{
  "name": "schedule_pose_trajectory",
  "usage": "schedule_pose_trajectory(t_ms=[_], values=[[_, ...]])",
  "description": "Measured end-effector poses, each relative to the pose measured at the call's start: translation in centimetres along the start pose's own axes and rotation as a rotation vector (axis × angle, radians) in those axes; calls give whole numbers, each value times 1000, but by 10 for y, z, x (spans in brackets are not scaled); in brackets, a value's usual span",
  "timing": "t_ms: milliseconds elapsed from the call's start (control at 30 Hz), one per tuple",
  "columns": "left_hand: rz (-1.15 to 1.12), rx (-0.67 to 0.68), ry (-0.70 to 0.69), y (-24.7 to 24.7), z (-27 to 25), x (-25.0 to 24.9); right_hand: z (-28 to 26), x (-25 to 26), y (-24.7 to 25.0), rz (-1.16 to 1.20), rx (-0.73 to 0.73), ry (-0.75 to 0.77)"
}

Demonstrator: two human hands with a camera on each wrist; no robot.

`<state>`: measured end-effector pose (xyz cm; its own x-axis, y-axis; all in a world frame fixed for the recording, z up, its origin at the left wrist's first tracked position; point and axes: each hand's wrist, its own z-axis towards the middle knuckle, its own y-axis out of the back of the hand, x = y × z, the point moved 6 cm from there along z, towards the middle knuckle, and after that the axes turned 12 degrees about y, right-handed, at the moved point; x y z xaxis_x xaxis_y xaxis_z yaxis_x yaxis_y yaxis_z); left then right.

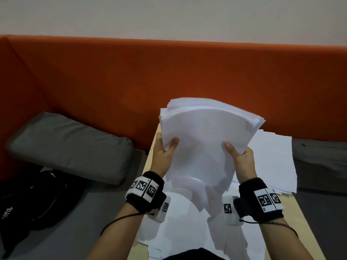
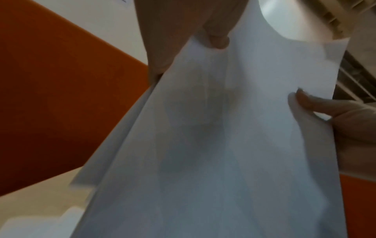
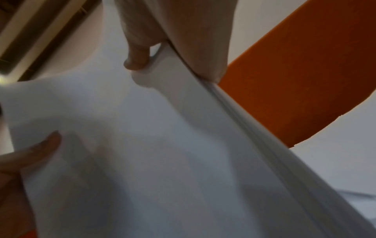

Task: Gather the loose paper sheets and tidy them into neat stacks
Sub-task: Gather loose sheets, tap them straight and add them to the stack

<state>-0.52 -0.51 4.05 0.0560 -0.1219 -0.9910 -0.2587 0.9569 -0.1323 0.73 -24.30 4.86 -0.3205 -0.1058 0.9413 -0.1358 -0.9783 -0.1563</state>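
Note:
A thick bundle of white paper sheets (image 1: 204, 136) is held upright above the pale wooden table (image 1: 300, 222), its top fanned and uneven. My left hand (image 1: 165, 149) grips its left edge, thumb in front and fingers behind. My right hand (image 1: 238, 154) grips the right edge the same way. The left wrist view shows the bundle (image 2: 223, 145) with my left hand (image 2: 215, 38) on it. In the right wrist view the bundle (image 3: 162, 145) is pinched at its edge by my right hand (image 3: 138, 59). Loose sheets (image 1: 187, 229) lie on the table below, and more loose sheets (image 1: 274, 162) lie to the right.
An orange upholstered backrest (image 1: 112, 81) runs behind the table. A grey cushion (image 1: 69, 145) and a black bag (image 1: 32, 199) lie on the grey seat at left. Another grey seat (image 1: 319, 166) is at right.

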Motion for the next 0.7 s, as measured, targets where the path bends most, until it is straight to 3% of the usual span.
schedule_pose_trajectory(t_ms=[267,467,600,700], values=[[-74,-5,-73,2,2,-17,0,-3,3,59,107,-43],[-26,33,130,2,4,20,-10,-28,2,-1,164,-162],[51,56,272,7,-4,63,-18,-41,3,-34,87,-213],[74,63,274,11,-7,70,-16,-42,3,-48,61,-191]])
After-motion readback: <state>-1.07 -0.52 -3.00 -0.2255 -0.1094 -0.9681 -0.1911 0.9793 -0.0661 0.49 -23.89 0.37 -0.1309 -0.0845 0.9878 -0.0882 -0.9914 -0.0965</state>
